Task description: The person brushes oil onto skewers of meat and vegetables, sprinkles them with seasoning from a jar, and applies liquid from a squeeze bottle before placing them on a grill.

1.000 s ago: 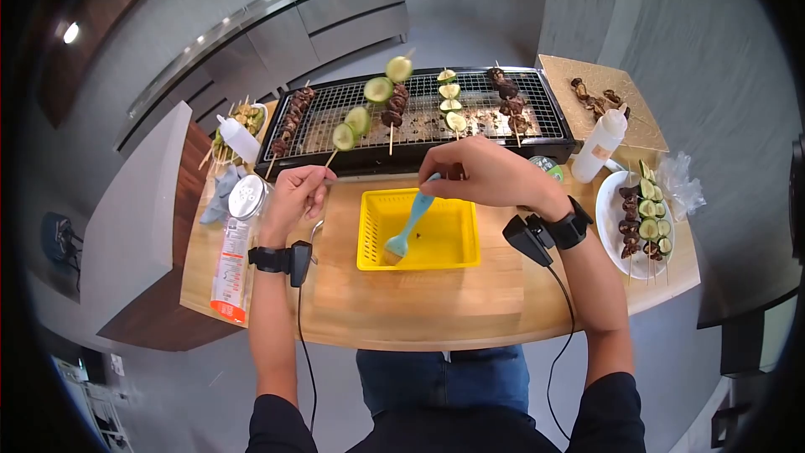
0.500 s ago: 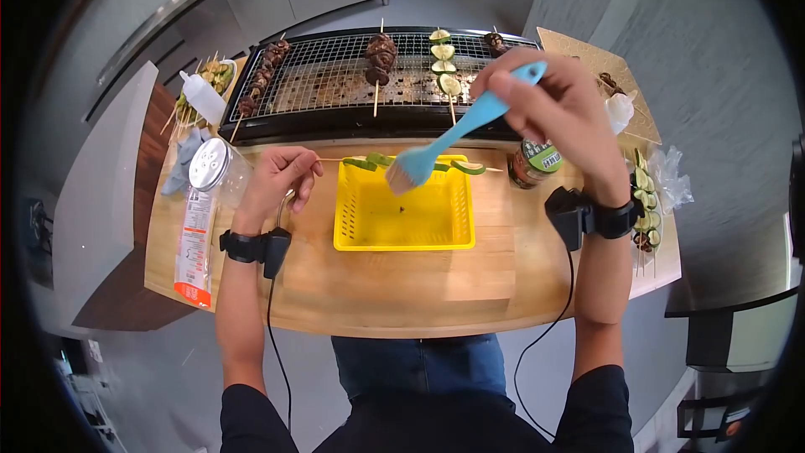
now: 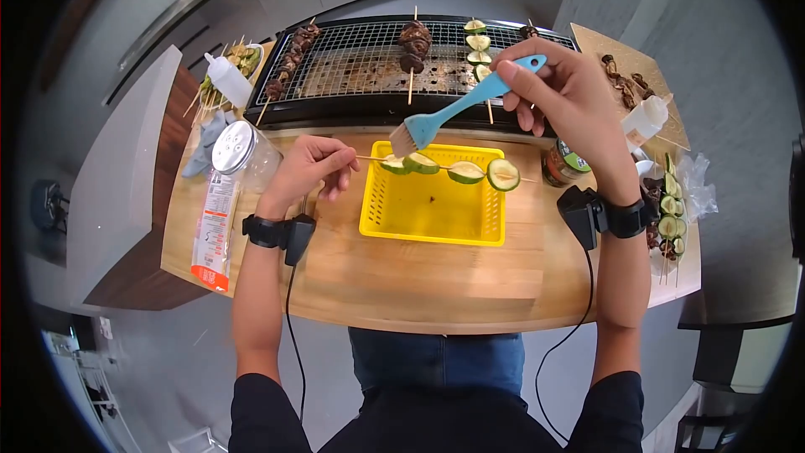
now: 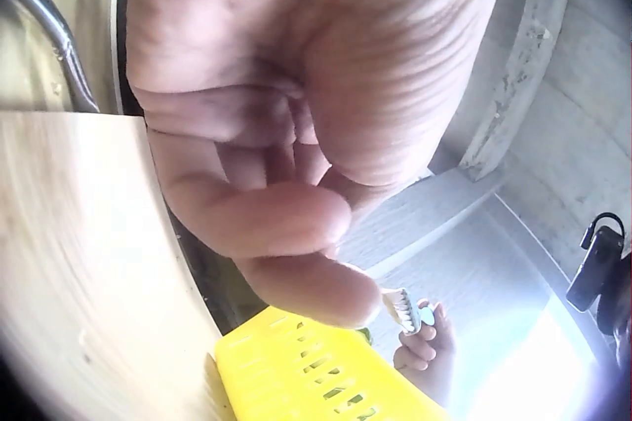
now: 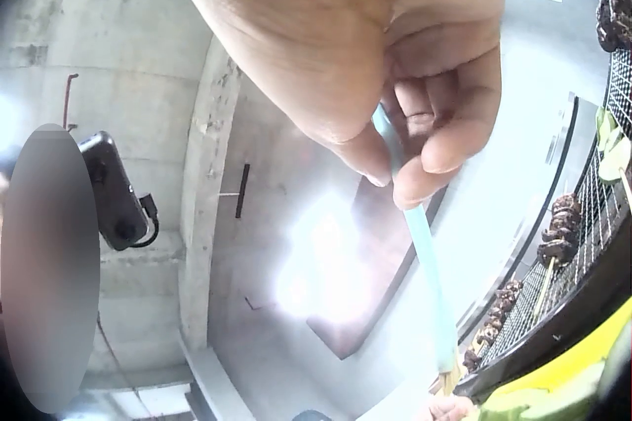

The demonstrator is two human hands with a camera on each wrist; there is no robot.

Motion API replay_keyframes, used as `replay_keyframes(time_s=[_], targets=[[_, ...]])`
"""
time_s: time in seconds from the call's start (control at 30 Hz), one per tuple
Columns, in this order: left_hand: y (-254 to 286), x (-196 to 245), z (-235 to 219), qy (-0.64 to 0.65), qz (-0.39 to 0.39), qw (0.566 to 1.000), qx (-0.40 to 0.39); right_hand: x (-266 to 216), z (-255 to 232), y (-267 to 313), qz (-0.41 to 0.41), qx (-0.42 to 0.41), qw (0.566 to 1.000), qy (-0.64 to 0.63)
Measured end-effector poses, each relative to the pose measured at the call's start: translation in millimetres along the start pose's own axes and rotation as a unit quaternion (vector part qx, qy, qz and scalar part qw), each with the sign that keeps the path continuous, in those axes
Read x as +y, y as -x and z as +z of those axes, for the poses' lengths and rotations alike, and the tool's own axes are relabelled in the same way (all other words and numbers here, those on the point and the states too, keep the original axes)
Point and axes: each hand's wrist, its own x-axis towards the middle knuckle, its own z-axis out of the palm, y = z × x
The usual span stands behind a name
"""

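My left hand point(image 3: 312, 169) pinches the bare end of a wooden skewer threaded with cucumber slices point(image 3: 465, 171). The skewer lies level over a yellow plastic basket point(image 3: 432, 239), several slices spaced along it. A light blue basting brush point(image 3: 461, 105) is pinched near its handle's end by my right hand point(image 3: 570, 105). Its pale bristles point(image 3: 403, 142) point down and to the left, right at the slices nearest my left hand. In the right wrist view the thumb and fingers close on the brush handle point(image 5: 423, 253). The left wrist view shows curled left fingers point(image 4: 306, 283), hiding the skewer's end.
Behind the basket stands a grill point(image 3: 352, 75) bearing meat skewers point(image 3: 414, 46) and a cucumber skewer point(image 3: 477, 42). A shaker jar point(image 3: 243, 151) and squeeze bottle point(image 3: 229, 80) stand left. To the right are a seasoning jar point(image 3: 563, 164), another bottle point(image 3: 646, 122) and a plate of skewers point(image 3: 668, 210).
The cucumber skewer has come from over the grill to above the basket and now lies level. My right hand has lifted the brush out of the basket and brought its bristles to the slices.
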Motion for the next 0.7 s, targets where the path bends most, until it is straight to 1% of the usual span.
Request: replay_keyframes(time_s=[0.33,0.43,0.53,0.6,0.63,0.7], targets=[[-0.8,-2.0,-0.8,-0.014,-0.008,1.0,-0.001,2.4,14.5,0.1,-0.005,-0.026,1.0,0.014],[-0.9,-2.7,-1.0,-0.015,-0.003,1.0,0.001,3.6,20.9,1.5,0.001,-0.014,1.0,0.025],[-1.3,-2.1,-1.4,-0.014,-0.002,1.0,0.005,5.3,22.3,0.5,-0.02,-0.008,0.998,0.054],[-0.6,-2.4,-1.2,-0.01,-0.006,1.0,0.012,6.1,20.0,0.6,-0.029,0.021,0.995,0.091],[-0.3,-3.1,-1.7,-0.01,-0.008,1.0,0.014,6.2,17.5,0.4,-0.029,0.019,0.995,0.09],[-1.4,-3.9,-3.4,0.001,-0.005,1.0,0.005,4.0,11.4,0.2,-0.035,0.035,0.989,0.14]])
